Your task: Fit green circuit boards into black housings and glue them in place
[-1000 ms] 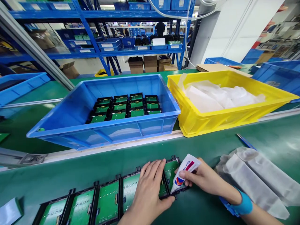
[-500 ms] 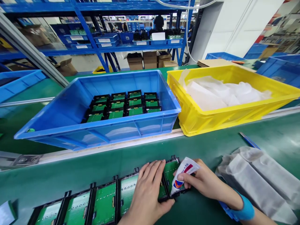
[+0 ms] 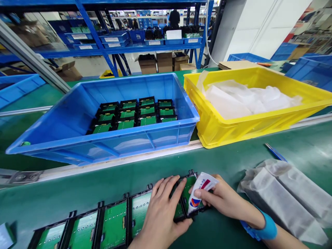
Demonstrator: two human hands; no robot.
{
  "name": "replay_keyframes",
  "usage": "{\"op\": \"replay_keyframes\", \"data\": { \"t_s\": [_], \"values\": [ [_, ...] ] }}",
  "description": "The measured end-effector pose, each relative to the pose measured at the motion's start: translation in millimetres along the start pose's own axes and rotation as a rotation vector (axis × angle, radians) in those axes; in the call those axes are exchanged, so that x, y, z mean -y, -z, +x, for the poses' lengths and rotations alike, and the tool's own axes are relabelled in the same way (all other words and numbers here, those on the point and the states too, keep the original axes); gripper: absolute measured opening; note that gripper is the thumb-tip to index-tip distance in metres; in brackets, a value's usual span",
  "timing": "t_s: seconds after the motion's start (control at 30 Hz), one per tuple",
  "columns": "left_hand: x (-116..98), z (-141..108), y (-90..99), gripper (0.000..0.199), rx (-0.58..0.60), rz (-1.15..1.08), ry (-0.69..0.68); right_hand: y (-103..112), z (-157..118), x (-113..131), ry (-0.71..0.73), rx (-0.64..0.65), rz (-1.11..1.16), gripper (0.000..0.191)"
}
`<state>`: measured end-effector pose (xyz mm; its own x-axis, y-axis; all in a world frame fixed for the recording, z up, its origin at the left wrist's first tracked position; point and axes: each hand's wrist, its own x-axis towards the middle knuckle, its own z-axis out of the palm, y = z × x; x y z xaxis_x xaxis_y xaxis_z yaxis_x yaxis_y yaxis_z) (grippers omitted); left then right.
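A row of green circuit boards in black frames (image 3: 114,221) lies along the front of the bench. My left hand (image 3: 162,207) rests across the boards near the right end, fingers stretched out and thumb by the frame's near edge. My right hand (image 3: 220,197) is closed around a white tube (image 3: 195,197) with red and blue print. The tube is tilted nozzle down, its tip at the near left corner of the rightmost framed board (image 3: 188,188). My hands and the tube cover parts of the boards; the very tip is hard to make out.
Behind the row stand a blue bin (image 3: 145,138) holding several framed boards and a yellow bin (image 3: 233,133) with white sheeting. To the right lie items in whitish wrapping (image 3: 282,200) and a blue pen-like tool (image 3: 275,152). A white object (image 3: 5,237) sits at the left edge.
My left fingers have spread a little, the index finger now further right over the board. The tube stays at the same corner, slightly shifted. The whole view has moved a little.
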<state>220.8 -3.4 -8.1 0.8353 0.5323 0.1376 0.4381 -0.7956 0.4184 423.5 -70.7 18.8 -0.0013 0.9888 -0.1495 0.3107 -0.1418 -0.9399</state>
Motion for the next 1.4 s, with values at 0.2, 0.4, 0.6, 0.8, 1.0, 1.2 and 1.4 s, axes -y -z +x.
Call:
{"op": "replay_keyframes", "data": {
  "t_s": [0.2,0.4,0.6,0.8,1.0,1.2,1.4],
  "values": [
    [0.1,0.7,1.7,0.073,0.012,0.015,-0.018,-2.6,2.6,-3.9,-0.01,0.01,0.127,0.044],
    [-0.2,-1.1,2.3,0.072,0.028,0.026,-0.015,-8.6,2.9,-5.2,-0.011,-0.101,0.048,0.051],
    [-0.2,0.4,2.6,0.071,0.011,0.022,-0.025,-8.4,5.5,-5.3,-0.008,-0.109,0.045,0.05],
    [-0.2,-0.5,2.1,0.072,0.012,0.025,-0.016,-8.4,4.4,-9.2,-0.003,-0.042,0.093,0.042],
    [-0.1,0.9,2.8,0.072,0.029,0.033,-0.017,-10.7,6.2,-6.3,0.053,-0.098,0.033,0.045],
    [0.1,0.5,2.3,0.073,0.026,0.036,-0.019,-12.5,9.3,-10.1,0.065,-0.129,0.005,0.046],
    [-0.3,1.6,1.2,0.08,0.038,0.028,-0.002,-13.7,9.0,-12.5,0.133,-0.151,-0.008,0.042]
  ]
}}
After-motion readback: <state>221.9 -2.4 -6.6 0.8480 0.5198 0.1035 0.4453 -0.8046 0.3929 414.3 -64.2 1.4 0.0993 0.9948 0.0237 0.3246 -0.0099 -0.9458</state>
